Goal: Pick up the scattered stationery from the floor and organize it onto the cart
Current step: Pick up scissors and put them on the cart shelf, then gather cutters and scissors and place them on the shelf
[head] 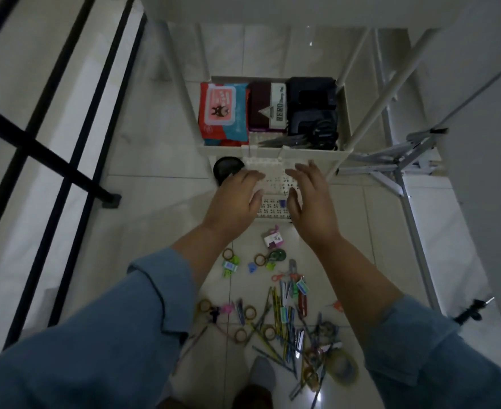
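- Over the cart, the left hand [237,199] is hovering with fingers stretched and loose, gripping nothing.
- Beside it, the right hand [311,202] is hovering palm inward with fingers spread, also gripping nothing.
- Both hands are flanking the lower shelf of the white perforated plastic cart [273,150]; cannot tell whether the fingertips are touching it.
- A small purple item [281,203] is sitting on that lower shelf, between the two hands.
- The top shelf is holding a red-and-blue wet wipes pack [224,112], a maroon box with a white HERO label [268,109], black cases [312,104] and grey metal scissors [290,140].
- A black round disc [227,169] is lying just left of the cart, partly under the left hand's fingers.
- The scattered stationery is lying on the white tiled floor [160,160], below and behind both hands, between the forearms.
- Nearest the hands, a small white-and-purple box [273,240] is lying just below the cart.
- Brown tape rolls [228,254] and green binder clips [228,265] are lying further back, apart from both hands.
- A pile of coloured pencils [276,320] and a red-handled cutter [302,304] are lying near the right forearm.
- A large clear tape roll [343,369] is lying at the pile's lower right.
- Blue denim sleeves [110,335] are covering both forearms up to the rolled cuffs.
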{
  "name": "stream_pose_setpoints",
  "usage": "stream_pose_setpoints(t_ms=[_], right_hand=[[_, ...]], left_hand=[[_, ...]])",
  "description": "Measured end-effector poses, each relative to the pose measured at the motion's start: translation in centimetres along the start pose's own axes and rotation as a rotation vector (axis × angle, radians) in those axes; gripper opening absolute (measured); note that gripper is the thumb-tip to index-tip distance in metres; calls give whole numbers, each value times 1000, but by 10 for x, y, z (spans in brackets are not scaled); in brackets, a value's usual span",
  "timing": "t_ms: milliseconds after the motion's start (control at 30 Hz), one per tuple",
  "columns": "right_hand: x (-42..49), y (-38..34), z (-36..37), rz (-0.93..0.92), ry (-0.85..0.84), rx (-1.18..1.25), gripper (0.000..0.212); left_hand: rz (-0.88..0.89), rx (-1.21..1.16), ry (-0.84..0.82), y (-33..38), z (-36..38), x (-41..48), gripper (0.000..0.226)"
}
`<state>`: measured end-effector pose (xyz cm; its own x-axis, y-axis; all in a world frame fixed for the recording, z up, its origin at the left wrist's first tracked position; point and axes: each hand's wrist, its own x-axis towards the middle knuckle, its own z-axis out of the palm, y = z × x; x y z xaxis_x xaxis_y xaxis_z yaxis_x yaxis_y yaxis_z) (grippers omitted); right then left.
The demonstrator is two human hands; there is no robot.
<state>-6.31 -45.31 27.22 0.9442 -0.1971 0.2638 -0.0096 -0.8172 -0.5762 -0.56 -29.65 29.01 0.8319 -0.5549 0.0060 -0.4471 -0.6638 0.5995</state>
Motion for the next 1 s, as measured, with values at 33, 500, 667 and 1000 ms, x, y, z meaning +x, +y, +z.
stream_pose_setpoints(t_ms=[33, 500, 667, 1000], right_hand=[[-15, -5, 5, 17, -17, 20, 34], [-230, -89, 95, 474, -171, 202, 30], [-292, -108, 133, 643, -188, 188, 22], [-370, -100, 164, 762, -303, 202, 23]], left_hand=[[-20, 1, -9, -6, 2, -15, 38], [-402, -200, -247, -103, 36, -252, 34], [-407, -145, -395, -126, 54, -313, 38], [-489, -59, -491, -142, 104, -353, 40]])
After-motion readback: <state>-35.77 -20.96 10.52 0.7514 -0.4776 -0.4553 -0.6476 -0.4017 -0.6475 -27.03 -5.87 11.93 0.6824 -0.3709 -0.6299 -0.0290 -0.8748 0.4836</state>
